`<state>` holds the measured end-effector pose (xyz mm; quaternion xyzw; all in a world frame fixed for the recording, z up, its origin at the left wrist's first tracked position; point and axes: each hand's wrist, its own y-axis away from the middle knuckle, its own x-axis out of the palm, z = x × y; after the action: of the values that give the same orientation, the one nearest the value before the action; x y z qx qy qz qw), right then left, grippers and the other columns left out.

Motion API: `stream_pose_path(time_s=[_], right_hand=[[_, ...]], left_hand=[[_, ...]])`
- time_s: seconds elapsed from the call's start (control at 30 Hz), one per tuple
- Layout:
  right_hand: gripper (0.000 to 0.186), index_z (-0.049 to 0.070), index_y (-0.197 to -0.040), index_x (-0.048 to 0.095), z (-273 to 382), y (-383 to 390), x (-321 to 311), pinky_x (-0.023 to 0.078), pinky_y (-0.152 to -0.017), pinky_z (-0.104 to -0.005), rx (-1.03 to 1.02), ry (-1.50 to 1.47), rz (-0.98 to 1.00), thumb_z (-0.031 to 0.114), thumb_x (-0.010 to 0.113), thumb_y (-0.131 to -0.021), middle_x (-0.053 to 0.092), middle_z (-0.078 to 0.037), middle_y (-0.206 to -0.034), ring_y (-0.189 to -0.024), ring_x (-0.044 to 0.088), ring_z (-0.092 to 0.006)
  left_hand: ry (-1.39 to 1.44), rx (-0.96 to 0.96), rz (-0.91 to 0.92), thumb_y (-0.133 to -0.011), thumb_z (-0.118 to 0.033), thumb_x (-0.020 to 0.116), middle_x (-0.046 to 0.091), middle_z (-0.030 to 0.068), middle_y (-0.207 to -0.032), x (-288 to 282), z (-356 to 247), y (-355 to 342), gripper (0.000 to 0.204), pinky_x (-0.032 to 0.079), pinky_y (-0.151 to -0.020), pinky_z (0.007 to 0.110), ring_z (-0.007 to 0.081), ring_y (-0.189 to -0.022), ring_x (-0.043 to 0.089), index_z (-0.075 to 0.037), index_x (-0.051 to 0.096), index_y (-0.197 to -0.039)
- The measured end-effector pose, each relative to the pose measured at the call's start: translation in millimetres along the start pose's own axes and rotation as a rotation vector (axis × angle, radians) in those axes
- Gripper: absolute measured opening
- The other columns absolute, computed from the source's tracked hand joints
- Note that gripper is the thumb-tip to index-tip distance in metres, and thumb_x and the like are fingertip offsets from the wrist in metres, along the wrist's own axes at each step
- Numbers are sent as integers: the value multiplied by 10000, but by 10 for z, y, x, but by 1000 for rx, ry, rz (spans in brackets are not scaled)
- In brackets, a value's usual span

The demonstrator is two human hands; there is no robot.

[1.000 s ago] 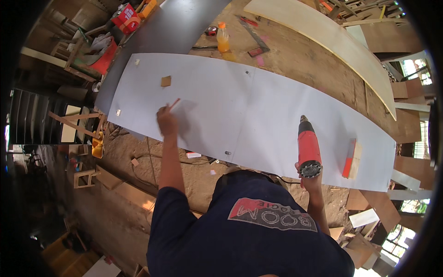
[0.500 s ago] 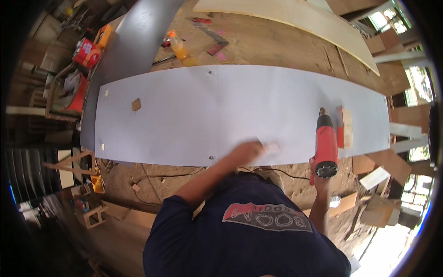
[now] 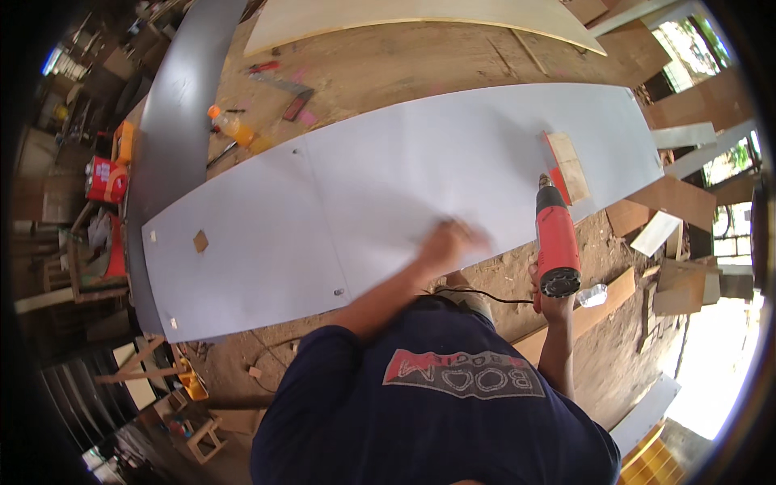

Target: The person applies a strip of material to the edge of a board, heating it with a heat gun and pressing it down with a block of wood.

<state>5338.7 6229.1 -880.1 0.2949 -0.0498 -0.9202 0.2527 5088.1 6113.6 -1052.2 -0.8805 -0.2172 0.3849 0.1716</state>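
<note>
One red can (image 3: 105, 179) at far left, and on to the long grey-white panel (image 3: 388, 174), lying flat! Two pale fittings (image 3: 173, 323) sit at its left end, a brown square (image 3: 200, 241) just inside them. Past that, two dark fittings (image 3: 339, 292) beside a faint seam (image 3: 326, 214), and by my reckoning all four are already in place. Over the middle comes the left hand (image 3: 446, 245), pure blur: spread or pinching, I can't tell. Then the right hand (image 3: 539, 295), fingers wrapped round the red heat gun (image 3: 558, 246), partly hidden behind its body. Its nozzle (image 3: 545, 182) points up beside the red-and-wood block (image 3: 570, 167) on the panel's right part; contact, impossible to call. Square and block look merely laid on; how much work remains, this view can't settle.
</note>
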Motion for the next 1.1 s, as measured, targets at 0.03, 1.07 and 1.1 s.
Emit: stream_pose_path(time_s=[0.03, 1.07, 1.1], right_hand=[[247, 33, -1037, 712, -122, 22, -46, 524, -609, -364, -33, 1, -47, 155, 877, -899, 658, -15, -788, -669, 625, -141], [208, 97, -936, 696, -528, 214, -377, 384, -437, -261, -48, -49, -91, 191, 879, -902, 582, 45, -657, -507, 517, -56], [209, 97, -941, 696, -475, 263, -390, 386, -437, -263, -50, -44, -80, 192, 879, -904, 581, 45, -657, -508, 518, -57]], left_hand=[[249, 180, 330, -984, -177, 654, 748, 107, -1057, 143, -364, -3, 261, 559, -975, 473, 310, -1081, 695, -169, 812, -1191], [-183, -48, 301, -989, -531, 644, 319, 229, -1732, 141, -45, -414, 914, 148, -1342, 581, 379, -1637, 243, 2, 327, -1661], [-195, -75, 238, -991, -525, 650, 352, 209, -1724, 29, 195, -487, 889, 154, -1343, 568, 368, -1632, 262, -20, 352, -1659]])
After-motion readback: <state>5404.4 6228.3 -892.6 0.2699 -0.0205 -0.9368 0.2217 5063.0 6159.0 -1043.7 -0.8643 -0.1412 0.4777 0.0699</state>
